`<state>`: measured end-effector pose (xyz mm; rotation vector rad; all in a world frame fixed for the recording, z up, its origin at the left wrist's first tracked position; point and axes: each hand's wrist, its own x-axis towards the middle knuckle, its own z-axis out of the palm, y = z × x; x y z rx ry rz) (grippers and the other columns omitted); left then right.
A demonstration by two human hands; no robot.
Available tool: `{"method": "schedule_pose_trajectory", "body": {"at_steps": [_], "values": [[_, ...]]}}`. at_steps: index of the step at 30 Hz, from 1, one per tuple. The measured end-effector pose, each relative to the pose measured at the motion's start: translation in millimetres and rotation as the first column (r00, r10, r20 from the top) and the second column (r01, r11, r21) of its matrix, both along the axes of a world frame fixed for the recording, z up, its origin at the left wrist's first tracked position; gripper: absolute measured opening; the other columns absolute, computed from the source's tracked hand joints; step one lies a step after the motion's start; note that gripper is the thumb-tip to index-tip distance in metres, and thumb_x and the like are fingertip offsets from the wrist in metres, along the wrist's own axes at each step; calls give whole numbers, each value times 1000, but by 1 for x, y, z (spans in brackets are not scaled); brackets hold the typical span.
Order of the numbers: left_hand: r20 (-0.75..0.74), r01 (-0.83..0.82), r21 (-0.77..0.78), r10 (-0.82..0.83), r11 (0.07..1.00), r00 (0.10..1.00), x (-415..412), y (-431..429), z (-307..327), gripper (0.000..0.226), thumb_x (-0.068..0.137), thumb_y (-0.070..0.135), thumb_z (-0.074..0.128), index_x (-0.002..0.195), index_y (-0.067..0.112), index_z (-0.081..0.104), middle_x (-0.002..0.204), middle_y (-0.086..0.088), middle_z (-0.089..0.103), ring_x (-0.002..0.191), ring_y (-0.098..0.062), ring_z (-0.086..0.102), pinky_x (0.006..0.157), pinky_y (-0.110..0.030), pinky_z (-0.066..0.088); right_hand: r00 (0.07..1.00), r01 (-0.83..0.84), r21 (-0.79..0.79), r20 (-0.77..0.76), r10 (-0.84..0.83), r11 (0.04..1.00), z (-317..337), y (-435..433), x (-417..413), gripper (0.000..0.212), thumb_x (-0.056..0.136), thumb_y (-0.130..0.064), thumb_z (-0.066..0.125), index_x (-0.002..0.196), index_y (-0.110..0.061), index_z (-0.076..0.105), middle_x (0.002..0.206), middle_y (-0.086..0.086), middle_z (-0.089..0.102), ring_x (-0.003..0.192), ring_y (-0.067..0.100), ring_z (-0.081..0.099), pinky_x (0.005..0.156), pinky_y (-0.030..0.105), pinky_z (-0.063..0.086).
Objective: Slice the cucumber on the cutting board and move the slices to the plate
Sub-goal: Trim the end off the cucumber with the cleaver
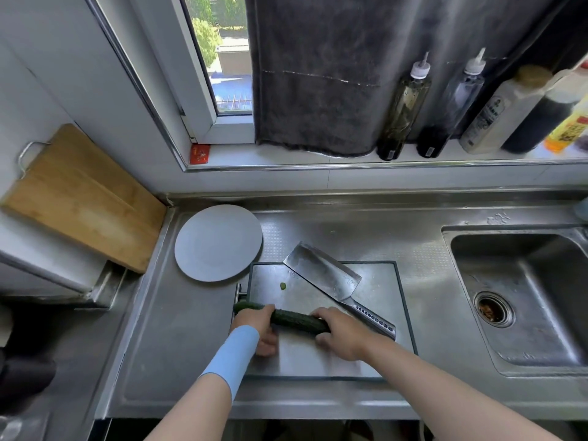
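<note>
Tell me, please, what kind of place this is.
Most likely a home kitchen: a steel sink is set in the counter, condiment bottles stand on the windowsill, and a cleaver lies on the cutting board.

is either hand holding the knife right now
No, the knife lies flat on the cutting board while the left hand and the right hand both grip the cucumber.

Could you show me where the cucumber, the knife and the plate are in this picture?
cucumber [294, 319], head view, on its dark green middle stretch.
knife [321, 275], head view, on the flat of the wide blade.
plate [218, 243], head view, on its bare grey centre.
</note>
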<state>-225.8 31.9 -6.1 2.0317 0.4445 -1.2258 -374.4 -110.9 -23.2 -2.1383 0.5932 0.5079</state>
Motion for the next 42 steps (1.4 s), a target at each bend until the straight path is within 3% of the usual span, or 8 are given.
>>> {"method": "schedule_pose_trajectory", "body": {"at_steps": [2,4,7,10,15,20,30,42], "values": [[137,391,281,-439,877,888,0,3,0,56,88,56,45,86,5,68,70,-11,72,63,-28,69,70,-38,59,1000,-16,-3,-11,16,1000,-5,-4,-3,45,96,-22,61,140,-24,49,128,6,46,119,23,51,86,20,30],[345,545,465,-710,698,614,-2,-3,-2,45,88,55,44,85,15,64,81,-3,67,73,-23,62,69,-28,51,999,-41,-8,-4,41,999,-7,-5,-1,47,95,-21,62,140,-24,50,127,6,47,118,23,51,84,19,29],[601,739,383,-757,554,255,-9,-15,-9,26,83,46,59,100,27,58,104,4,55,102,-18,49,87,-31,44,998,-37,-27,48,38,999,-9,-7,4,49,88,-15,68,135,-22,58,122,7,53,112,21,53,87,21,35],[536,890,350,-842,293,66,-15,-20,-27,43,82,37,64,122,35,51,120,6,50,115,-17,41,98,-34,39,996,46,-32,82,-43,998,-10,-13,3,53,81,-4,67,131,-22,63,117,-5,60,100,12,57,79,10,39],[558,873,285,-809,395,184,-9,-16,-40,34,90,30,61,123,34,55,114,7,53,107,-17,50,93,-31,44,988,35,-193,151,-5,981,-10,-33,-13,48,84,0,59,128,-17,65,122,2,60,118,18,52,96,14,33],[604,830,308,-769,465,207,-17,-6,-46,36,91,35,56,126,28,55,115,8,50,107,-13,49,93,-28,44,940,301,-241,236,-245,923,-11,-53,-30,47,87,3,49,129,-16,62,123,-1,50,120,15,44,99,20,37],[746,842,304,-661,446,80,-45,-32,-46,30,93,20,56,122,26,52,121,5,46,108,-16,44,93,-27,42,992,20,-404,-104,-68,914,-21,-43,-32,80,95,0,39,159,-16,-5,137,17,36,110,33,49,83,37,46],[809,841,297,-587,453,30,-51,-47,-52,25,90,7,59,114,9,60,113,-6,53,100,-23,49,86,-35,48,963,266,-420,143,-227,867,32,-39,-45,36,106,-45,31,140,-35,40,100,0,72,92,27,65,66,33,41]]}}
